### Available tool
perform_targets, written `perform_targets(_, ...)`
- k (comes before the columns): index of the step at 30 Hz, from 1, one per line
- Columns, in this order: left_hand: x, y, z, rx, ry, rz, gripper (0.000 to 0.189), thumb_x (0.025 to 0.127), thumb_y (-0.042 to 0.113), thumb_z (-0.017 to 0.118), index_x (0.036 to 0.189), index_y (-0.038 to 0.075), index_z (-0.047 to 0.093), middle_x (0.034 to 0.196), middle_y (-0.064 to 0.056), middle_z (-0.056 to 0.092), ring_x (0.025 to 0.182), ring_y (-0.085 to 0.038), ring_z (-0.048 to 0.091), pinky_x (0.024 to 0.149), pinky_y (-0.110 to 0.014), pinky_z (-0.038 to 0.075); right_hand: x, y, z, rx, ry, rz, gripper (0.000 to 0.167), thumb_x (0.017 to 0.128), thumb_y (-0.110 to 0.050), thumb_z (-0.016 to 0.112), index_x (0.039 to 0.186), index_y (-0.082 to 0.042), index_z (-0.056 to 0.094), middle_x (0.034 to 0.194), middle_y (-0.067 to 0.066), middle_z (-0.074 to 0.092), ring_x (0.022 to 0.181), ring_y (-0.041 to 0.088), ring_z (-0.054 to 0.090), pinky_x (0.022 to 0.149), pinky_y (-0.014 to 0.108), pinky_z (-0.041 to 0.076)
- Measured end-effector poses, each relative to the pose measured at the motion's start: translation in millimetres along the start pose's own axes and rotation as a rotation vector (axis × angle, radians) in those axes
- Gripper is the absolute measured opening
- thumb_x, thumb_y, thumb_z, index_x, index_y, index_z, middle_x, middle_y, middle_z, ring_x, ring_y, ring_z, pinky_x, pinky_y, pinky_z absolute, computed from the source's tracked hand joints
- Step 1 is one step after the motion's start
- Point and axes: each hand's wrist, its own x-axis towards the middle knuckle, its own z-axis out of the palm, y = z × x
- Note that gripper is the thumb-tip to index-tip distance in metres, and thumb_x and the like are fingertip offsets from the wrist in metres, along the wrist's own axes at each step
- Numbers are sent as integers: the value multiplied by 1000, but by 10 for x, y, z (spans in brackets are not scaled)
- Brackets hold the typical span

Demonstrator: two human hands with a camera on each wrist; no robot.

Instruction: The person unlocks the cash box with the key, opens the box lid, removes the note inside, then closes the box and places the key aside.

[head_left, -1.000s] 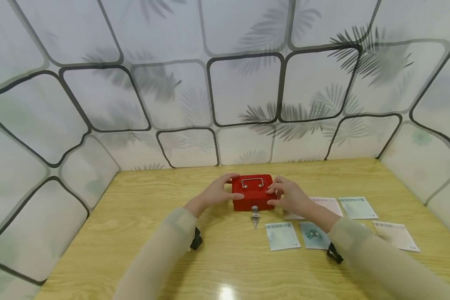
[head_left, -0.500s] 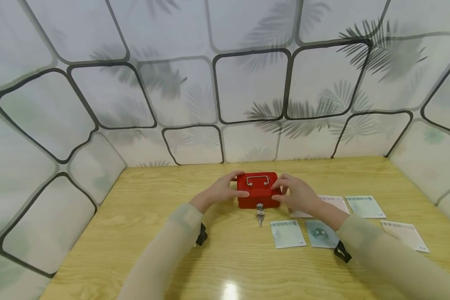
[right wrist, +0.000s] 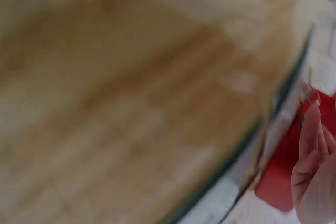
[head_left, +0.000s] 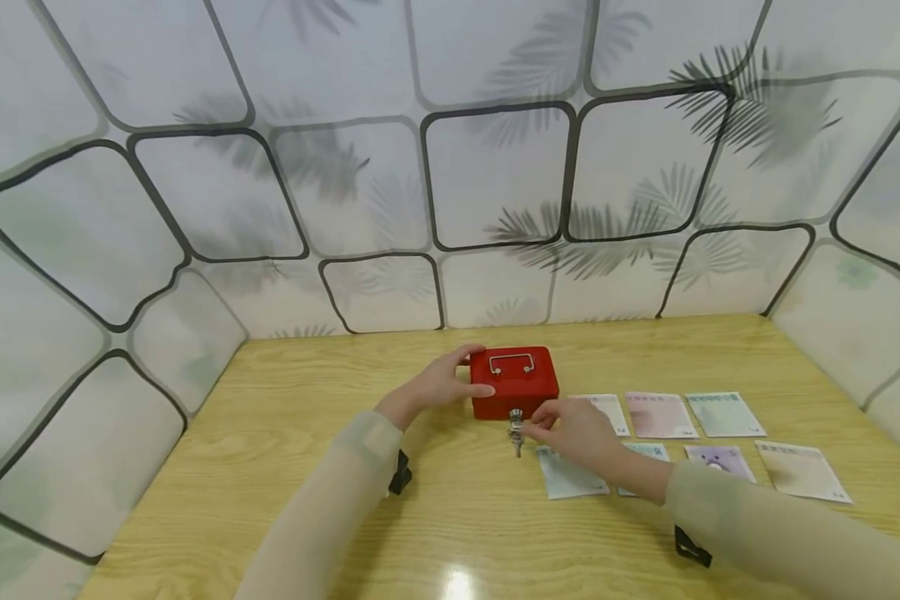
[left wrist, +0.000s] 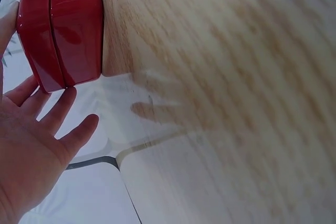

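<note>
A red cash box (head_left: 521, 385) with a wire handle (head_left: 512, 358) on its lid stands at the back middle of the table, lid down. My left hand (head_left: 437, 385) holds its left end, thumb along the front and fingers round the back corner. In the left wrist view, spread fingers (left wrist: 65, 111) touch the box's end. Metal keys (head_left: 517, 432) hang from the lock at the front. My right hand (head_left: 579, 435) pinches at these keys with thumb and forefinger. The right wrist view shows those fingertips (right wrist: 313, 116) at the keys, in front of the red box (right wrist: 278, 182).
To the right lie two rows of play banknotes, among them a pink one (head_left: 660, 417), a green one (head_left: 726, 414), a purple one (head_left: 720, 461) and a beige one (head_left: 804, 472). A patterned cloth wall (head_left: 495, 183) rises behind the wooden table (head_left: 307, 392).
My right hand has left the box's right side and come down to the keys at the front, uncovering several notes. The left hand stays on the box.
</note>
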Motion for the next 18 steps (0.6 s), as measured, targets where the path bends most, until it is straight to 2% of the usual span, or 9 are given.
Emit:
perform_targets(5,-19,14,-8,3,1,5,77,85,36,75,149,15,38,143,-12,48,132,-31,42,105,-49,35,9,-37,107,-19,-22,84,23,84,-36,76,86,-13,73,69,-10,61,65,9,52,57,27,44)
perform_targets(13,-24,1,-13,2,-6,0,78,86,38,75,150,16,37,143,-11,47,132,-30,41,105,-49,35,86,-48,229,-16,0,113,22,86,-35,74,80,-14,75,58,-9,55,53,9,47,47,24,38)
perform_targets(18,-34,20,-16,-1,-8,4,77,86,37,75,149,17,38,143,-11,48,132,-30,42,104,-48,36,117,-75,248,-22,3,136,23,86,-34,75,75,-14,73,57,-9,55,52,8,47,47,24,38)
